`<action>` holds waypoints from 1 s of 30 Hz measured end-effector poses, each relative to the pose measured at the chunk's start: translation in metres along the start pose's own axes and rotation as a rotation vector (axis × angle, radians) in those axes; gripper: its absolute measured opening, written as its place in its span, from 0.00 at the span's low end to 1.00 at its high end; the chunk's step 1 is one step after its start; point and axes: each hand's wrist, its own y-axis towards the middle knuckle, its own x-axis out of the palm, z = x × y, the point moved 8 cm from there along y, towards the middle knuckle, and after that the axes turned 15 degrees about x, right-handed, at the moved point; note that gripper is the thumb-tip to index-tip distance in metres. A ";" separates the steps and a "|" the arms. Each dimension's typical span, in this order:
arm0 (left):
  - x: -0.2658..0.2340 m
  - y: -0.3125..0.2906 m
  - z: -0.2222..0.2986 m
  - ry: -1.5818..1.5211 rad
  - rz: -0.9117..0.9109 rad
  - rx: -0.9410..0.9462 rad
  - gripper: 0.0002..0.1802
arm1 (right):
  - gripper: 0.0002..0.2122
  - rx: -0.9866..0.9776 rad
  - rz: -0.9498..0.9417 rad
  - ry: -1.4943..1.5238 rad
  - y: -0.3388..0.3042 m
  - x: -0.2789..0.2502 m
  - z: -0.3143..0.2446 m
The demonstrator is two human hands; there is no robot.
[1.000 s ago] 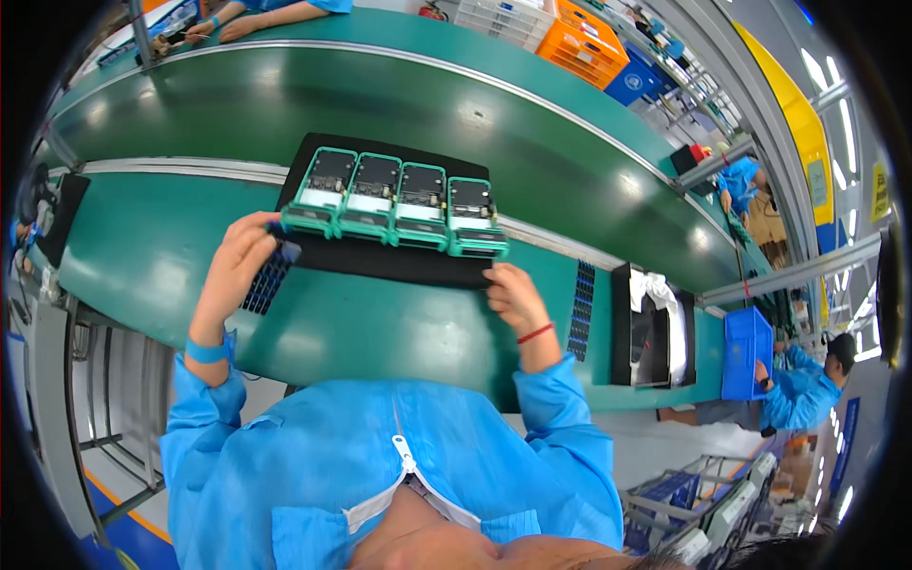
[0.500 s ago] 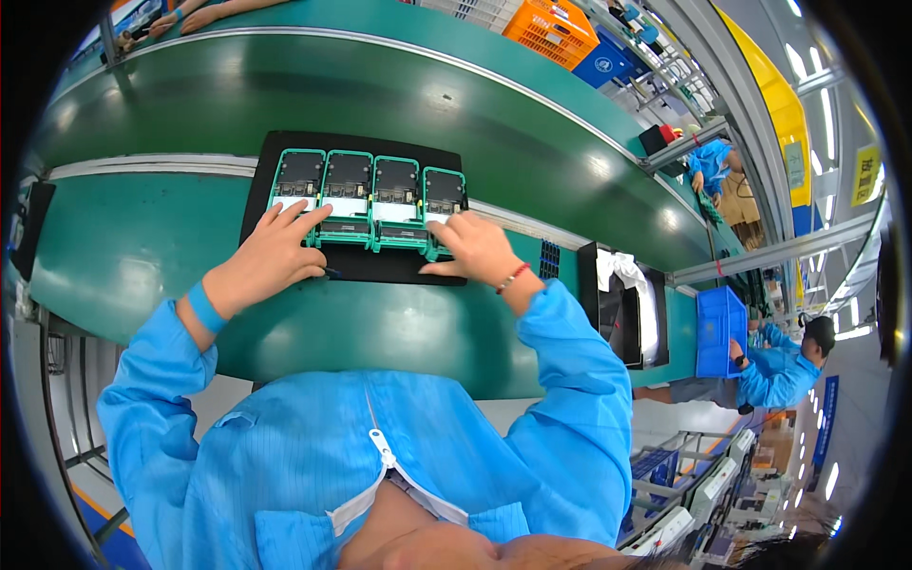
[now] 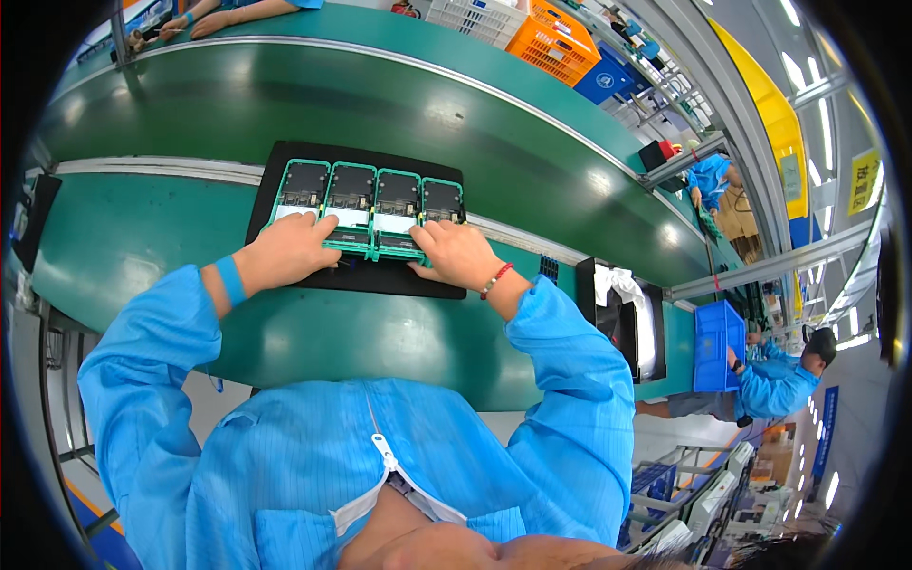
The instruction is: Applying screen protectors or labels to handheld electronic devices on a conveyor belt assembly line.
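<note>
Green frames (image 3: pixel 373 211), black tray (image 3: pixel 385 276), pinstriped blue jacket (image 3: pixel 294 446)

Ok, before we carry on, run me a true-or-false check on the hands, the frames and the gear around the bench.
1. The left hand and the right hand both touch the row of green frames. True.
2. The green frames are piled in one stack. False: four sit side by side on the black mat.
3. The blue wristband is on the right wrist. False: it is on the left; the right wears a red bracelet.
4. The blue bin is to the right of the white cloth. True.
5. The orange crate sits between the hands. False: it is on the far side, beyond the dark green surface.
</note>
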 end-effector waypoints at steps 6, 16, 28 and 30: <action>-0.078 -0.017 -0.066 -0.130 0.410 -0.337 0.07 | 0.16 0.610 0.232 0.833 -0.009 -0.064 0.093; 0.071 -0.076 -0.051 -1.473 1.900 -0.862 0.16 | 0.19 1.271 0.392 2.081 -0.041 0.092 0.053; -0.001 -0.153 -0.031 -0.785 0.778 -0.829 0.11 | 0.55 0.777 -0.093 0.317 -0.069 0.009 0.055; 0.018 -0.148 -0.047 -0.880 0.857 -0.805 0.12 | 0.54 0.784 -0.137 0.308 -0.061 0.021 0.055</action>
